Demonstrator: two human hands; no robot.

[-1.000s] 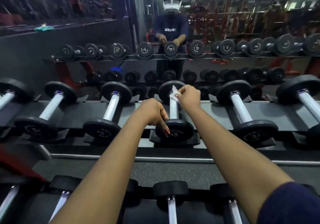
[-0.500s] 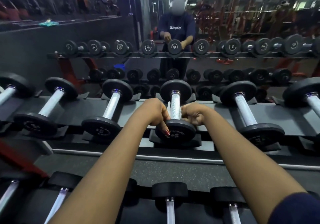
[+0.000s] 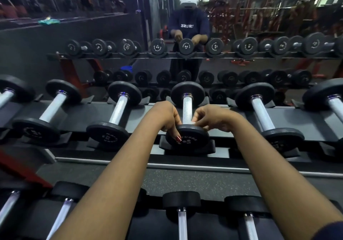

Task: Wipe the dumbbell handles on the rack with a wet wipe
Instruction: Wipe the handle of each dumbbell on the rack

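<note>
The head view looks down over a two-tier rack [image 3: 232, 122] of black dumbbells with bright metal handles, with both bare forearms reaching forward to the middle dumbbell [image 3: 187, 97] on the upper shelf. It lies in its cradle with the handle [image 3: 187, 106] pointing away from the person, one plate near and one far. The left hand [image 3: 165, 117] sits at the near left of the handle with its fingers [image 3: 178, 138] curled down over the near plate [image 3: 193, 139]. One red-nailed finger lies on the plate's front face, so the hand grips the plate rather than the handle. The right hand [image 3: 211, 118] comes in from the right, its fingers curled and pinching a small white wipe [image 3: 193, 123]. The wipe is pressed against the near end of the handle, just above the near plate, and only a scrap of it shows between the fingertips. The two hands are close together with the handle between them. Dumbbells of the same kind lie to the left [image 3: 118, 110] and right [image 3: 259, 113], well apart from the hands. More dumbbells [image 3: 181, 217] lie on the lower shelf under the forearms. A dark blue sleeve [image 3: 330, 230] shows at the bottom right corner. Behind the rack a mirror [image 3: 259, 17] reflects the rows of weights and the person in a dark top and white headset, hands at the same dumbbell. A green cloth [image 3: 49, 21] lies on a ledge at the upper left.
</note>
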